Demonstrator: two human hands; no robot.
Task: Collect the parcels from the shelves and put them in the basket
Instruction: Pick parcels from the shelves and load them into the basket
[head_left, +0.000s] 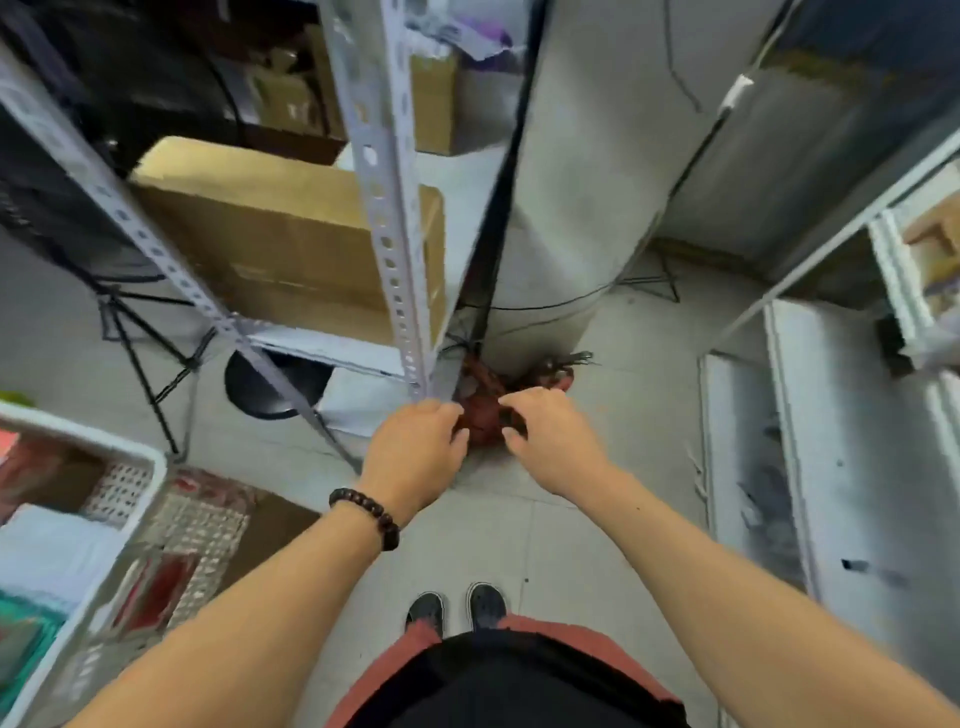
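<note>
step: pick, likely | left hand (415, 447) and right hand (545, 441) flank a dark red bundle (483, 415) at the post (395, 218) foot | grip: fingers curled at it, blur hides any hold | box (280, 239) shelved left of post | basket (150, 460) far left of post, part-filled | next: secure two-handed hold, carry left to basket

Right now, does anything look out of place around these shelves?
Yes: a dark red-brown tangled bundle lies on the grey floor at the foot of the white perforated metal shelf post, not on a shelf.
</note>
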